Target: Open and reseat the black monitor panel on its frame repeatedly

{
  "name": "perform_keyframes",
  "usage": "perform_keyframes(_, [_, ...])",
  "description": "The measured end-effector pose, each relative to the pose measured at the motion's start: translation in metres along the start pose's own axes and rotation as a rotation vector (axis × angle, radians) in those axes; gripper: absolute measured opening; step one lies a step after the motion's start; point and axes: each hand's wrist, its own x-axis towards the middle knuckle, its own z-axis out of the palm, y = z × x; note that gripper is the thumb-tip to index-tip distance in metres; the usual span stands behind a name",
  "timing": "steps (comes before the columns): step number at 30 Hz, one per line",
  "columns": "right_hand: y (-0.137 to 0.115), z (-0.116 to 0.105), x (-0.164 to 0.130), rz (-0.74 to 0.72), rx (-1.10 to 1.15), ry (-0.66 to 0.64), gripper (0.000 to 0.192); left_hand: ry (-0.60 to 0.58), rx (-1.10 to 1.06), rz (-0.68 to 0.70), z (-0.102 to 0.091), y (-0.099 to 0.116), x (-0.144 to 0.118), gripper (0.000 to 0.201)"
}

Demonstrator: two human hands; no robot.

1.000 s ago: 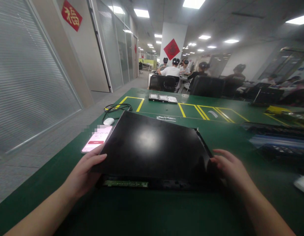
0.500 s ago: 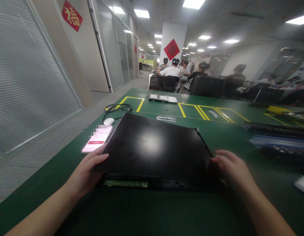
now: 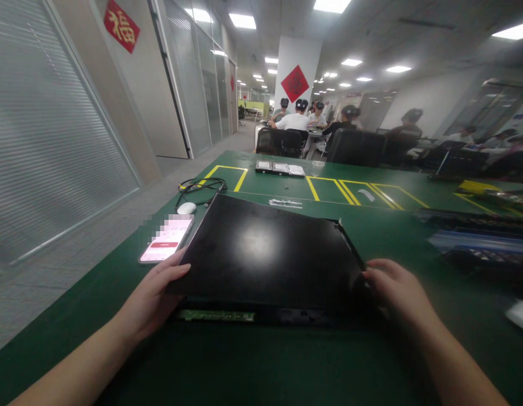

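A black glossy display panel (image 3: 261, 254) lies before me, tilted, with a bright reflection at its middle. Along its near side shows a strip of green circuit board (image 3: 216, 316). My left hand (image 3: 159, 287) is closed on the panel's left edge, thumb on top and the other fingers underneath. At the right edge my right hand (image 3: 392, 285) pinches the panel's side between thumb and fingers; some fingertips are hidden. Close to my left hand lies a lit smartphone (image 3: 168, 239), with a white computer mouse (image 3: 187, 208) just behind it.
Beyond the panel on the green table (image 3: 261, 372) are a coiled black cable (image 3: 202, 185), several hard drives (image 3: 280, 168) and yellow tape outlines. Blurred dark parts (image 3: 477, 242) and a white object (image 3: 521, 316) lie to the right. Several people sit at tables behind.
My right hand's fingers have drawn slightly inward and closer onto the panel's right edge. My left thumb has shifted slightly to the right. The panel has hardly moved.
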Motion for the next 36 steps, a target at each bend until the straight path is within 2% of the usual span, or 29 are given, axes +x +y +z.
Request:
perform_keyframes(7, [-0.0005, -0.0015, 0.0007, -0.029, -0.107, -0.004, 0.032, 0.058, -0.012, -0.053, -0.0034, -0.0041, 0.0042, 0.065])
perform_keyframes(12, [-0.0056, -0.0026, -0.0028, -0.100, -0.174, 0.046, 0.028, 0.036, -0.010, -0.053, -0.0056, -0.0067, 0.0067, 0.065])
perform_keyframes(20, [-0.0075, -0.0019, -0.0045, -0.149, -0.230, 0.049, 0.026, 0.029, -0.004, -0.065, -0.0065, -0.0063, 0.0079, 0.065])
perform_keyframes(24, [-0.0090, -0.0024, -0.0058, -0.134, -0.256, 0.044, 0.028, 0.020, -0.001, -0.087, -0.0064, -0.0064, 0.0092, 0.060])
perform_keyframes(31, [-0.0059, -0.0025, -0.0048, -0.190, -0.318, 0.035, 0.028, 0.026, 0.013, -0.098, -0.0054, -0.0055, 0.0093, 0.064])
perform_keyframes(36, [-0.0067, -0.0034, -0.0048, -0.170, -0.342, 0.003, 0.029, 0.015, 0.006, -0.106, -0.0080, -0.0061, 0.0100, 0.061])
